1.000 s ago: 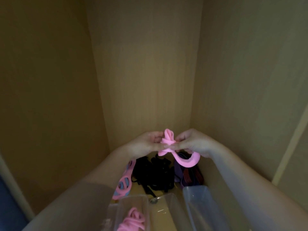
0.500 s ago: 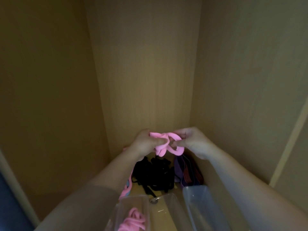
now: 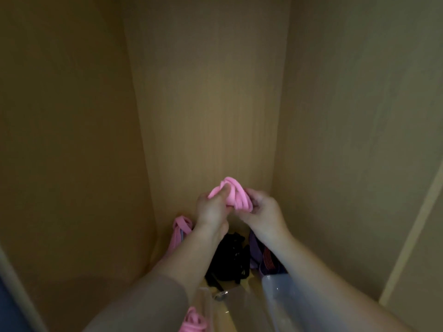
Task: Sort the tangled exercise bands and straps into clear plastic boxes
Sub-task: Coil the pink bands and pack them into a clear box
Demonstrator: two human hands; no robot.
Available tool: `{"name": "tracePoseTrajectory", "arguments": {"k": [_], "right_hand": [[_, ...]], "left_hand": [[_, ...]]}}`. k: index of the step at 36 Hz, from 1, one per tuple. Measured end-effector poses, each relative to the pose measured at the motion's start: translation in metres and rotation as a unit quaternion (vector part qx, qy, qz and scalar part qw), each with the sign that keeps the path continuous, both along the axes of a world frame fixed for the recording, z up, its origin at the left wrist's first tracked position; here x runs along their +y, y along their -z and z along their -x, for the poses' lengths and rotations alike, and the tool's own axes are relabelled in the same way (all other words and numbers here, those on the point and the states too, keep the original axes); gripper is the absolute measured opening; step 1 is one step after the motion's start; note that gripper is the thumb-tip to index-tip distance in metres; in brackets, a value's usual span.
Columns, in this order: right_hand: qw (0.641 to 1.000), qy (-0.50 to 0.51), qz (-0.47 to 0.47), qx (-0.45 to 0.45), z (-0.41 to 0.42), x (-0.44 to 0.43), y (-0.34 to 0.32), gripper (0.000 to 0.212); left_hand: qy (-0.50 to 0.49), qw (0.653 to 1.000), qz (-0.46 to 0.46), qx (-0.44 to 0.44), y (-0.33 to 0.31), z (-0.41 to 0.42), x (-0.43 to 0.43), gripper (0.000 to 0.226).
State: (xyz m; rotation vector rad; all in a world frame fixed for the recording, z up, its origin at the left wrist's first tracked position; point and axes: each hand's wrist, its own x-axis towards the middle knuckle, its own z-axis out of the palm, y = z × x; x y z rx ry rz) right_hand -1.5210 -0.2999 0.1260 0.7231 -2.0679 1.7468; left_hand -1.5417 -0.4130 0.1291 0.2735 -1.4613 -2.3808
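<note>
Both hands hold a bunched pink exercise band (image 3: pixel 236 195) up in front of the cabinet's back wall. My left hand (image 3: pixel 212 208) grips its left side with the fingers curled round the folds. My right hand (image 3: pixel 262 210) pinches the right side of the bundle. Below them on the shelf lie another pink band (image 3: pixel 180 230), a tangle of black straps (image 3: pixel 231 257) and a purple band (image 3: pixel 260 256). A clear plastic box (image 3: pixel 206 305) at the bottom holds a coiled pink band (image 3: pixel 193 322). A second clear box (image 3: pixel 275 291) stands to its right.
Wooden cabinet walls close in on the left (image 3: pixel 72 140), back (image 3: pixel 206 104) and right (image 3: pixel 354 116). My forearms cover part of the shelf and the boxes. A pale door edge (image 3: pixel 412 224) runs down the far right.
The pink band hung in open loops between my hands a second ago. It is now gathered into a compact bundle and raised a little higher.
</note>
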Motion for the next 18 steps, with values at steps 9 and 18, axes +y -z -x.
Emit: {"name": "tracePoseTrajectory", "arguments": {"k": [9, 18], "right_hand": [[0.975, 0.141, -0.104, 0.14, 0.008, 0.003, 0.008, 0.043], [0.943, 0.17, -0.182, 0.219, 0.023, 0.029, -0.001, 0.038]], "left_hand": [[0.064, 0.985, -0.162, -0.003, -0.005, 0.004, 0.011, 0.011], [0.171, 0.977, 0.123, -0.031, -0.013, -0.009, -0.014, 0.032]]}}
